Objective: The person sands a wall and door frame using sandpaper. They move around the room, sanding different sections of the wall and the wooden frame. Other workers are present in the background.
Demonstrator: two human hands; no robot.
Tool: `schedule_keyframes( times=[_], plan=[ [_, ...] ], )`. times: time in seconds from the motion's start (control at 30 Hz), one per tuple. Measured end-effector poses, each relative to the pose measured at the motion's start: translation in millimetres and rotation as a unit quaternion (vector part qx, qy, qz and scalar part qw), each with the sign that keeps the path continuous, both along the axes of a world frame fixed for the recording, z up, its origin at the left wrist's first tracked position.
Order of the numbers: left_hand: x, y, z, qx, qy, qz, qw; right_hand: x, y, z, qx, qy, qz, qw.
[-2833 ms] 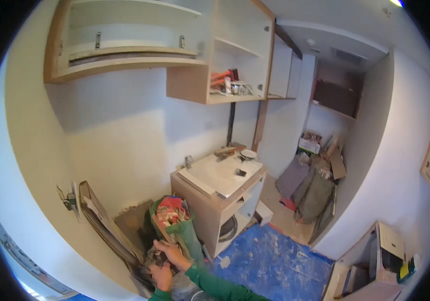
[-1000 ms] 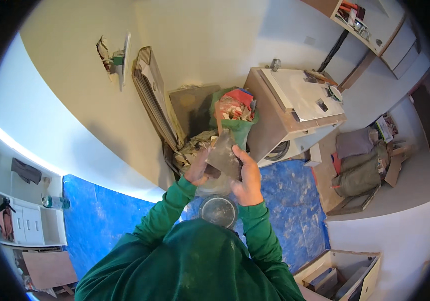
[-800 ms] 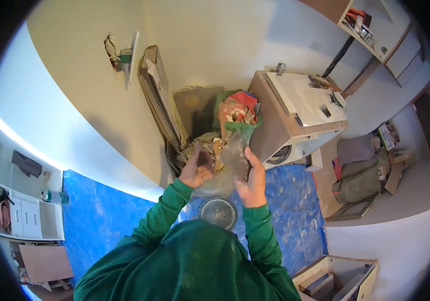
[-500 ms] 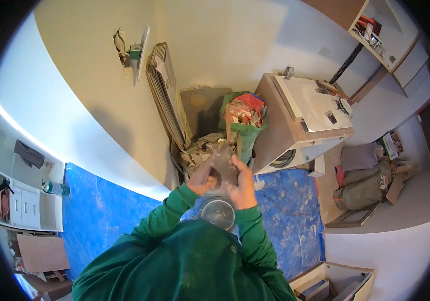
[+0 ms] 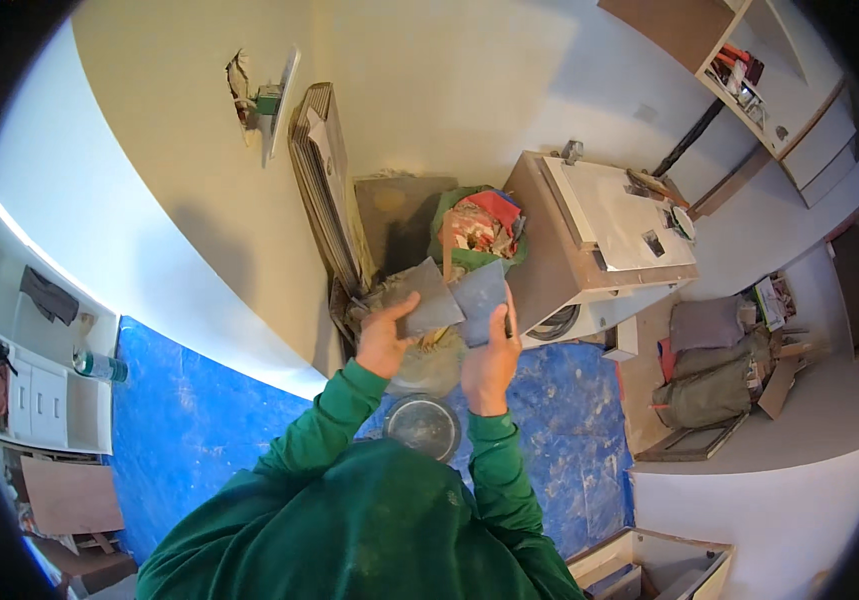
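My left hand [image 5: 382,338] grips a thin, flat grey rectangular piece [image 5: 431,299] by its left edge, thumb on top. A second flat grey rectangular piece [image 5: 479,302] is in my right hand [image 5: 489,372], its thumb pressed on the face near the right edge. The two pieces are held side by side at a slant, their near edges close together. Both look stiff and smooth; their exact kind cannot be made out. Below my hands, a round dark-rimmed bucket [image 5: 422,428] stands on the blue floor sheeting [image 5: 209,420].
A green sack of rubbish [image 5: 484,225] and folded boards [image 5: 324,190] stand by the wall ahead. At right is a cabinet on its side [image 5: 549,225] with a white panel on top. Stuffed bags [image 5: 714,390] lie farther right. An open wooden box [image 5: 654,565] is near, lower right.
The grey pieces were overlapped between my hands, blurred by motion; now they are apart, one in each hand. My hands have moved apart slightly.
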State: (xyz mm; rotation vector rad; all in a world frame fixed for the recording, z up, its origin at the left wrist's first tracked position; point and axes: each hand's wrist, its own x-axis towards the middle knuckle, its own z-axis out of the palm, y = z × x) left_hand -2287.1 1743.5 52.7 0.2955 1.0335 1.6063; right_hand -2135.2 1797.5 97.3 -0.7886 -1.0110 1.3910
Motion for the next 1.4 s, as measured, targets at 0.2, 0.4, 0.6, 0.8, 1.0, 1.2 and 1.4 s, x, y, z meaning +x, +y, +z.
schedule_keyframes(
  times=[0.2, 0.4, 0.6, 0.8, 1.0, 1.2, 1.4],
  plan=[
    [-7, 15, 17, -0.175, 0.094, 0.124, 0.972, 13, -17, -37, -0.201, -0.016, 0.178, 0.963],
    [-36, 5, -6, -0.103, 0.183, 0.108, 0.972, 36, -23, -72, 0.286, -0.426, 0.087, 0.854],
    [-46, -14, -26, -0.102, 0.192, 0.113, 0.969, 22, 12, -108, 0.303, -0.634, 0.067, 0.708],
    [-42, -22, -29, 0.005, 0.066, 0.025, 0.997, 46, -48, -92, -0.184, -0.017, -0.145, 0.972],
    [21, -13, -12, 0.000, -0.101, -0.133, 0.986, 45, -133, -31, -0.160, 0.220, -0.164, 0.948],
    [138, -68, 24, 0.142, 0.030, -0.282, 0.948, 67, -194, -2, -0.056, 0.067, -0.458, 0.885],
    [189, -164, 37, 0.219, 0.170, -0.390, 0.878, 120, -302, 22, -0.010, -0.051, -0.597, 0.800]
  ],
)
